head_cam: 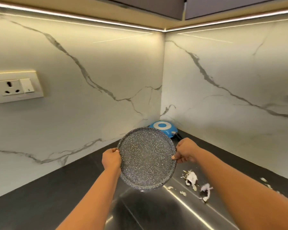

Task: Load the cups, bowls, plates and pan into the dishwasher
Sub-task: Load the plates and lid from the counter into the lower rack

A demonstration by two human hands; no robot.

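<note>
A round, dark grey speckled plate is held up and tilted toward me above the steel sink. My left hand grips its left rim with curled fingers. My right hand pinches its right rim, thumb on the front face. Behind the plate, in the corner of the counter, a blue pan lies upside down, its black handle partly hidden. No dishwasher is in view.
A steel sink lies below the plate, set in a dark counter. Food scraps and peels lie on the drainboard at the right. Marble walls close the corner; a wall socket sits at the left.
</note>
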